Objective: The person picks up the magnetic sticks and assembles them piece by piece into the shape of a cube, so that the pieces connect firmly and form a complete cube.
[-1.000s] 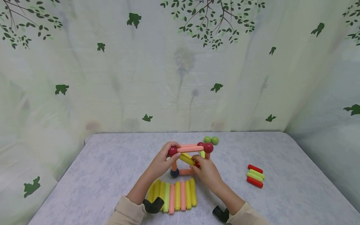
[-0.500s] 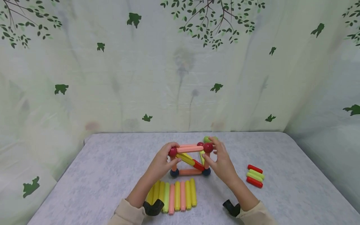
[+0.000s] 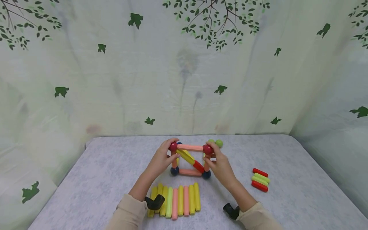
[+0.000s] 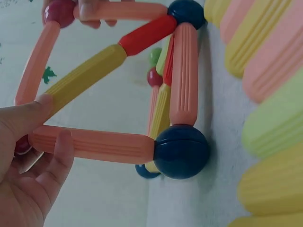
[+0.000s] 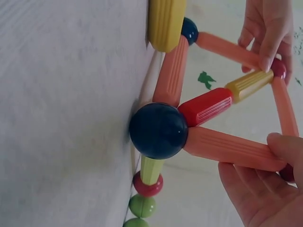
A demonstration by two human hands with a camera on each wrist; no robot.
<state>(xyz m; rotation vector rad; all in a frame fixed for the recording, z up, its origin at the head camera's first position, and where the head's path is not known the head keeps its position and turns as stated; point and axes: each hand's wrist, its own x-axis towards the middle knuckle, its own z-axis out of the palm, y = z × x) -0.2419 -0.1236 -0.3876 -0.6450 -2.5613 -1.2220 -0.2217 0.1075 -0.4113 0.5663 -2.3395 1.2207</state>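
"Where is the stick-and-ball frame (image 3: 189, 159)?"
"Mid-table, beyond the stick row (image 3: 176, 201). The left hand (image 3: 161, 161) pinches its left corner, the right hand (image 3: 219, 164) its right (green balls (image 3: 216, 142) behind)."

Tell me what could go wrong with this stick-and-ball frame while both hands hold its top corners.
1. The left hand and right hand each pinch a top corner of the frame; uneven pressure might skew the square and pop the diagonal brace off a ball.
2. Only the dark blue balls rest on the table, so a nudge could slide the frame into the row of sticks.
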